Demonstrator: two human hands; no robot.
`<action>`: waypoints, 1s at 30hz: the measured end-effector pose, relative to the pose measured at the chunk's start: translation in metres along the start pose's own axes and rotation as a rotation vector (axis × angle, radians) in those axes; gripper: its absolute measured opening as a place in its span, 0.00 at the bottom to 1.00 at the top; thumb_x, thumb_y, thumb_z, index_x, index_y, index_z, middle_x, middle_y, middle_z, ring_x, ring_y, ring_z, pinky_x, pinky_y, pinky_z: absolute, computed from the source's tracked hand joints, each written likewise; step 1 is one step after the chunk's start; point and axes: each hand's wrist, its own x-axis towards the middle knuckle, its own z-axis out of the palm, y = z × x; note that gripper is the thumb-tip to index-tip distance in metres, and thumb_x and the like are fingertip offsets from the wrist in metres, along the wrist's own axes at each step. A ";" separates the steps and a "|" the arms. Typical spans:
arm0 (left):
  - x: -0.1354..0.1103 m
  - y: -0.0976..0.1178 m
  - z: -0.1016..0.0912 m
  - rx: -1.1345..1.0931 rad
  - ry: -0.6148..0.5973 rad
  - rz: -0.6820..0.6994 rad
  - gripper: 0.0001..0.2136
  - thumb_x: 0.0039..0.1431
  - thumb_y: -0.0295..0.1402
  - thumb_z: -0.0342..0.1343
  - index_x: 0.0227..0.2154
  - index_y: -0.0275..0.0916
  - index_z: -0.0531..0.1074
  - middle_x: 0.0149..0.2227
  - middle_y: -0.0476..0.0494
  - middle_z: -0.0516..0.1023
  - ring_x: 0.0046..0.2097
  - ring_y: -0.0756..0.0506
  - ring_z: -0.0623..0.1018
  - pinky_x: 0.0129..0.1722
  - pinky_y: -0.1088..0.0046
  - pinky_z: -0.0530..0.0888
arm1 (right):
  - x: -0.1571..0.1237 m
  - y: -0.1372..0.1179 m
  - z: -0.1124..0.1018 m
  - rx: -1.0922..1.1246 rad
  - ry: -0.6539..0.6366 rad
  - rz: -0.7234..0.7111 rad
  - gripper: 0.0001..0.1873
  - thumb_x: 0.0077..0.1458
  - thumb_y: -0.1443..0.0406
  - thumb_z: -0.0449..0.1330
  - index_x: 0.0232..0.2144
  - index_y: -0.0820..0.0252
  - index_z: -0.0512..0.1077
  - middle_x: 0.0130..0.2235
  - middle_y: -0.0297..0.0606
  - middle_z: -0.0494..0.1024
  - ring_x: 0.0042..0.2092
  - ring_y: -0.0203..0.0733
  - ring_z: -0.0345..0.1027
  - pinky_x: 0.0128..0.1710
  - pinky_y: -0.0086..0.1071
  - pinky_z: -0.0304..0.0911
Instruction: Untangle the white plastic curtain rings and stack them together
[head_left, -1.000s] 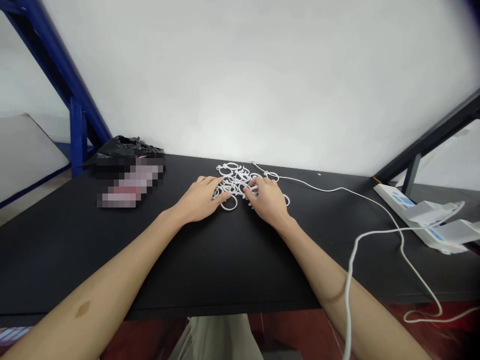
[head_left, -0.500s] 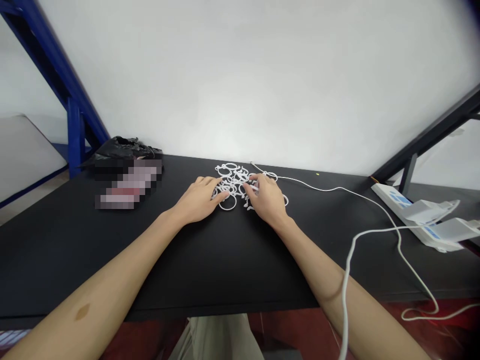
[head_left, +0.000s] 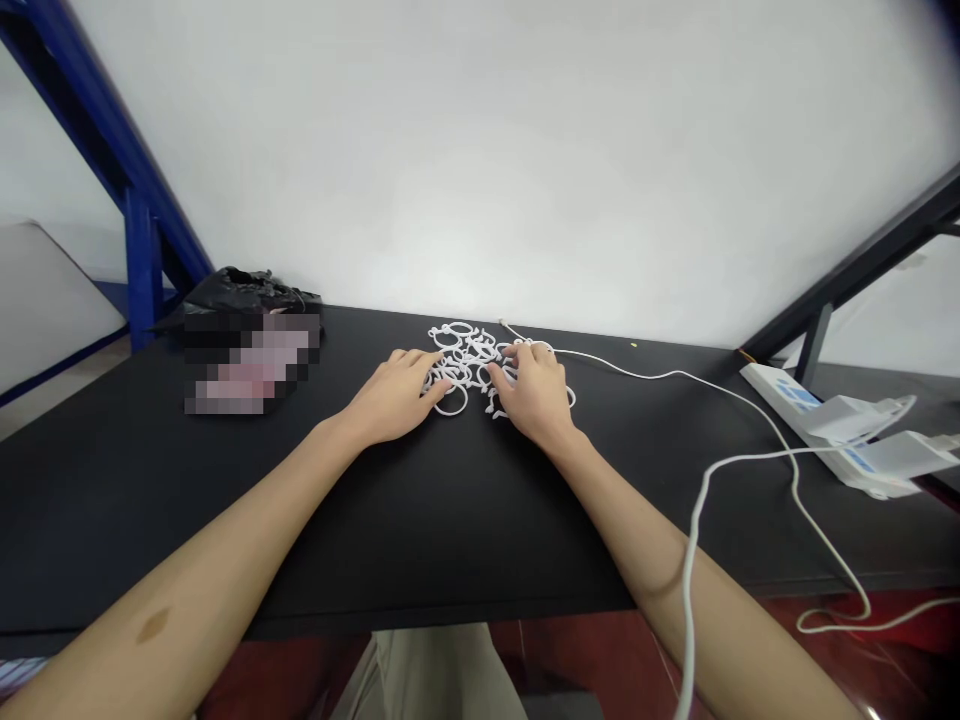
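A: Layout, largest first?
B: The wall (head_left: pixel 480 180) is filling the back, the table (head_left: pixel 450 540) is spanning below. The left hand (head_left: pixel 394 400) and right hand (head_left: pixel 536 395) are framing the rings (head_left: pixel 484 351), which are lying in one loose white heap toward the wall.
A: Grip?
B: Left: thumb and fingers are standing apart at the heap's left edge. Right: it is curling over the right edge, thumb off the forefinger; cannot tell whether hidden fingers are pinching a ring.
A: Step in hand?
B: Judgement: both hands are handling the heap from its sides; no ring is visibly being lifted. The next move seems to be calling for fingertips working gently between loops, since neighbours may be catching.
A: Writing?
B: A pixelated item (head_left: pixel 251 370) is lying by the bag (head_left: pixel 240 292); any print is unreadable. The strip (head_left: pixel 759 376) is showing blue patches (head_left: pixel 796 394), possibly labels; no letters or brand are coming through.
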 end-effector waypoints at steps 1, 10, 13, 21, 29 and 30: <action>0.000 0.000 0.000 0.001 0.000 0.000 0.27 0.65 0.47 0.40 0.61 0.37 0.63 0.59 0.37 0.69 0.59 0.34 0.65 0.56 0.53 0.65 | 0.000 0.000 0.000 0.000 0.001 -0.004 0.15 0.61 0.56 0.56 0.43 0.60 0.72 0.45 0.48 0.72 0.47 0.52 0.66 0.48 0.44 0.59; 0.000 0.004 -0.002 -0.006 0.032 -0.003 0.19 0.64 0.44 0.43 0.49 0.40 0.72 0.52 0.41 0.74 0.54 0.37 0.69 0.53 0.56 0.69 | -0.001 -0.002 -0.003 0.009 0.017 -0.012 0.11 0.60 0.58 0.57 0.33 0.58 0.73 0.43 0.46 0.70 0.48 0.52 0.64 0.49 0.44 0.58; 0.000 0.004 -0.005 -0.051 0.072 0.000 0.18 0.64 0.45 0.43 0.46 0.42 0.72 0.50 0.43 0.76 0.52 0.38 0.70 0.52 0.57 0.69 | -0.001 -0.001 -0.003 0.009 0.034 -0.009 0.11 0.59 0.58 0.57 0.36 0.58 0.73 0.46 0.47 0.69 0.48 0.52 0.63 0.49 0.45 0.58; 0.004 -0.002 -0.011 -0.063 0.266 -0.042 0.13 0.63 0.32 0.43 0.39 0.41 0.74 0.43 0.45 0.79 0.48 0.40 0.72 0.48 0.61 0.70 | -0.010 -0.022 -0.016 0.175 -0.008 -0.327 0.09 0.63 0.59 0.56 0.37 0.57 0.73 0.39 0.40 0.74 0.45 0.47 0.63 0.51 0.40 0.58; 0.003 0.008 -0.012 -0.094 0.332 -0.028 0.11 0.62 0.30 0.45 0.34 0.41 0.74 0.40 0.44 0.79 0.45 0.39 0.71 0.46 0.60 0.68 | -0.019 -0.029 -0.009 0.233 -0.062 -0.521 0.02 0.58 0.66 0.62 0.32 0.58 0.74 0.39 0.41 0.73 0.42 0.45 0.61 0.47 0.41 0.62; 0.002 0.011 -0.015 -0.147 0.346 -0.042 0.11 0.61 0.31 0.46 0.34 0.42 0.74 0.39 0.44 0.80 0.46 0.39 0.70 0.47 0.60 0.67 | -0.019 -0.029 -0.011 0.257 -0.030 -0.517 0.03 0.59 0.66 0.61 0.32 0.58 0.74 0.39 0.41 0.72 0.42 0.45 0.62 0.46 0.41 0.63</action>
